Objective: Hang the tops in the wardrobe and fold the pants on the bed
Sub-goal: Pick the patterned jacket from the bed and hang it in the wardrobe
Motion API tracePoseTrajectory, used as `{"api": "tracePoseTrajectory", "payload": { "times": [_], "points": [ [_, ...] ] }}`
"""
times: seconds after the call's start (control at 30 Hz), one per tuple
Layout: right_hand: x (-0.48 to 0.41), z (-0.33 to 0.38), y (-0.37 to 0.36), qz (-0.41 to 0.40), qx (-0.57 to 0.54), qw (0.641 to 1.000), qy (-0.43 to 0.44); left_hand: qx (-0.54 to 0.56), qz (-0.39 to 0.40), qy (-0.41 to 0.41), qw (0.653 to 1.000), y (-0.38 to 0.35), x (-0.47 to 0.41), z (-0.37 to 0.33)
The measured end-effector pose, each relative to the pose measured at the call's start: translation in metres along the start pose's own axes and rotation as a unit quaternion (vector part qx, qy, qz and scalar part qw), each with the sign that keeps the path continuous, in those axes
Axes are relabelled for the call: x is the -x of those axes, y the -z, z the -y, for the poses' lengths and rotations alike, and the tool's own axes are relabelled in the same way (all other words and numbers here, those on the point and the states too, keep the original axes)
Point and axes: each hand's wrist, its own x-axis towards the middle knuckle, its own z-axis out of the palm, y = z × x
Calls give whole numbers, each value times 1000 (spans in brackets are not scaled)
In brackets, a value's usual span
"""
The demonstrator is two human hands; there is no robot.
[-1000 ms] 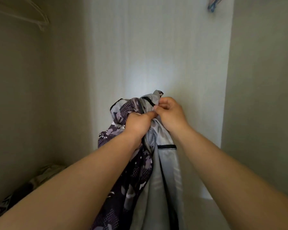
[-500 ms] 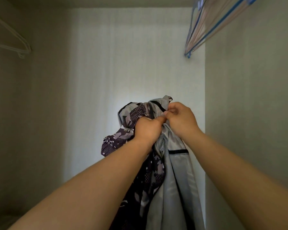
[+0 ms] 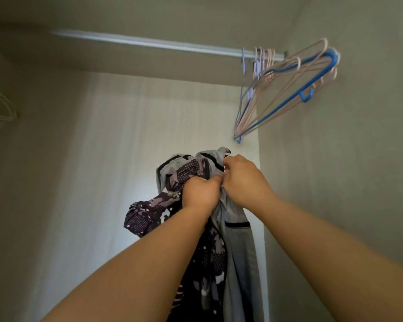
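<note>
I am inside the wardrobe, holding up a jacket (image 3: pixel 186 170) with a dark purple patterned outside and a grey lining. My left hand (image 3: pixel 200 194) grips a bunch of its patterned fabric near the collar. My right hand (image 3: pixel 244 180) pinches the grey collar edge right beside it, the two hands touching. The rest of the jacket hangs down between my forearms. No hanger shows inside the jacket. A metal rail (image 3: pixel 149 44) runs across the top of the wardrobe.
Several empty pink and blue hangers (image 3: pixel 286 89) hang bunched at the rail's right end, close to the right wall. A pale hanger (image 3: pixel 0 108) shows at the left edge. The wardrobe's back wall and side walls close in around the jacket.
My view has tilted upward, bringing the rail and the hangers into sight. Both hands keep the same grip on the jacket and have risen slightly.
</note>
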Motion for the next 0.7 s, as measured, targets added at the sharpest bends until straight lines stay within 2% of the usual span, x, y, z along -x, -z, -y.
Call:
{"api": "tracePoseTrajectory", "payload": {
  "times": [0.1, 0.17, 0.23, 0.27, 0.33, 0.4, 0.47, 0.57, 0.63, 0.7],
  "points": [
    [-15, 3, 12, -39, 139, 989, 29, 21, -13, -17, 1000, -2, -11, -12],
    [-25, 8, 24, -90, 210, 969, 92, 31, -16, -26, 999, -2, -18, -20],
    [-34, 14, 39, -165, 284, 926, 183, 43, -11, -33, 998, -1, -25, -27],
    [-39, 15, 46, -206, 330, 893, 226, 46, -9, -34, 998, 1, -28, -31],
    [-53, 18, 62, -260, 382, 847, 261, 56, -10, -37, 998, 3, -35, -37],
    [-67, 24, 81, -299, 374, 849, 222, 73, -8, -36, 997, 5, -38, -41],
    [-80, 29, 99, -322, 309, 885, 133, 83, -9, -32, 996, 7, -40, -43],
    [-96, 31, 121, -281, 164, 944, -54, 91, -4, -23, 996, 9, -44, -42],
    [-100, 33, 132, -254, 110, 952, -131, 97, -2, -26, 995, 10, -48, -44],
    [-102, 32, 134, -218, 133, 954, -154, 100, 3, -26, 995, 9, -48, -44]
  ]
}}
